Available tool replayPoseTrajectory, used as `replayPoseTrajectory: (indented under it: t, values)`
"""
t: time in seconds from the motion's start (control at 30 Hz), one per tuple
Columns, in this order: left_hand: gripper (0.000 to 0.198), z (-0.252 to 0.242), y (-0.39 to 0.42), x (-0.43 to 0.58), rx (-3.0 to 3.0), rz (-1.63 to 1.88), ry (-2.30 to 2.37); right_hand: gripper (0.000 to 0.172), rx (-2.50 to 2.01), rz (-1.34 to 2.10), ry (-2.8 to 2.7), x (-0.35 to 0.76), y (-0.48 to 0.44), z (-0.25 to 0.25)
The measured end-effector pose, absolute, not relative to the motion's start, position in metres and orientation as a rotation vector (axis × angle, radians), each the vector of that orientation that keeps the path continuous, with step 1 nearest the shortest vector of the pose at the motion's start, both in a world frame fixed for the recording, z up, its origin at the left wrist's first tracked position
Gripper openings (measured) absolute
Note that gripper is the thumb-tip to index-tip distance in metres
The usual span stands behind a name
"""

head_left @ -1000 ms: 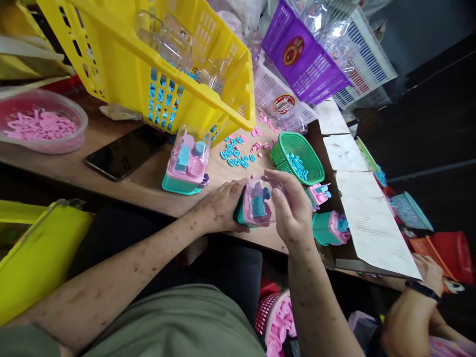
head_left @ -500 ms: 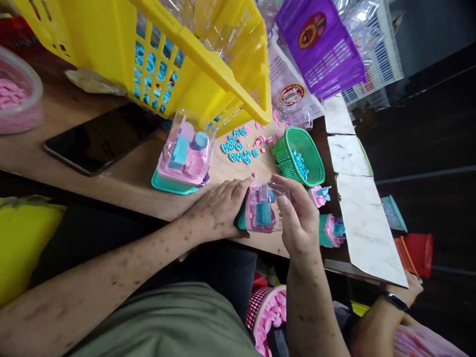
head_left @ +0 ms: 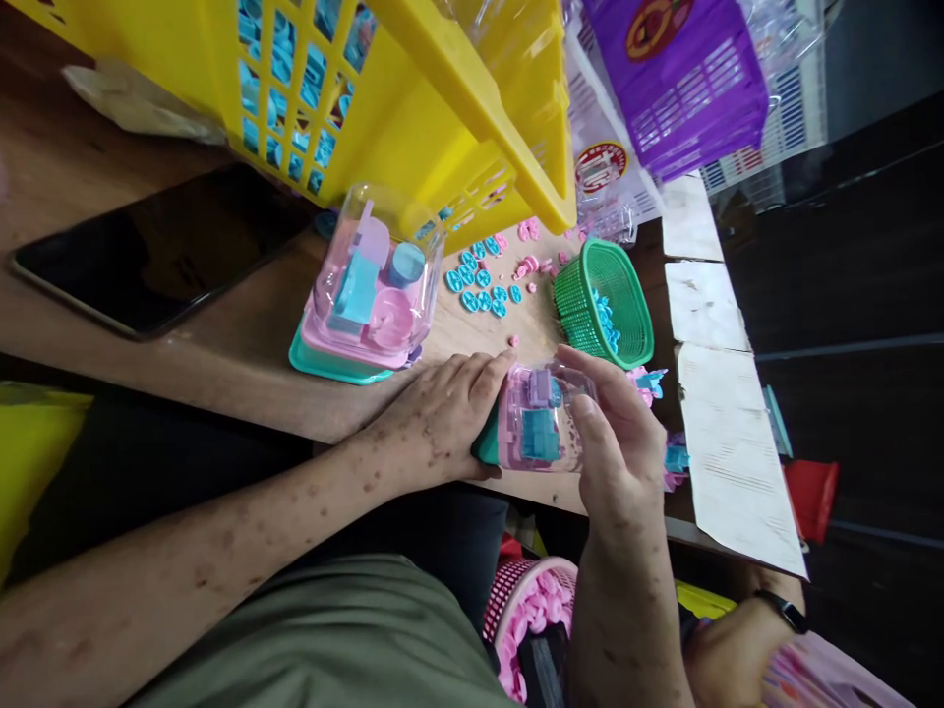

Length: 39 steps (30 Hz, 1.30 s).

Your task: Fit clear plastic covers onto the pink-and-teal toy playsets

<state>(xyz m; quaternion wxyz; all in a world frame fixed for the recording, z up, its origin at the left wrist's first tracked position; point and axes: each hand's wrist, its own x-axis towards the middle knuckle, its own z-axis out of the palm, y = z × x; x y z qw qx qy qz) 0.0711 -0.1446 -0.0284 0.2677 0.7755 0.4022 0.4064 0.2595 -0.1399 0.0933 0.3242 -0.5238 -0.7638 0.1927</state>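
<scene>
My left hand and my right hand both grip a small toy box at the table's near edge: teal base, pink tray with blue and purple pieces, clear plastic lid. The left hand wraps the teal base end. Fingers of the right hand press on the clear lid. A finished box of the same kind stands upright on the table to the left. Loose blue discs and pink bits lie just beyond my hands.
A big yellow basket sits at the back, with purple and white baskets to its right. A small green basket holds blue parts. A black phone lies left. White paper sheets lie right. Another person's wrist with a watch shows bottom right.
The camera has tilted down and moved closer, so everything sits higher and larger. My hands keep hold of the toy box; the right fingers have slid further over the clear lid.
</scene>
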Motion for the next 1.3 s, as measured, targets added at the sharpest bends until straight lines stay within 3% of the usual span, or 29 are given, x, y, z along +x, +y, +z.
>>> replayPoseTrajectory:
  t: [0.5, 0.77, 1.3]
  values:
    - [0.131, -0.027, -0.145, 0.072, 2.079, 1.103, 1.106, 0.033, -1.388, 0.307, -2.143, 0.251, -0.142, 0.104]
    - [0.139, -0.031, -0.145, 0.076, 2.043, 1.102, 1.131, 0.034, -1.427, 0.326, -2.185, 0.248, -0.142, 0.111]
    - [0.128, -0.024, -0.146, 0.069, 2.064, 1.063, 1.114, 0.033, -1.481, 0.166, -2.311, 0.235, -0.137, 0.121]
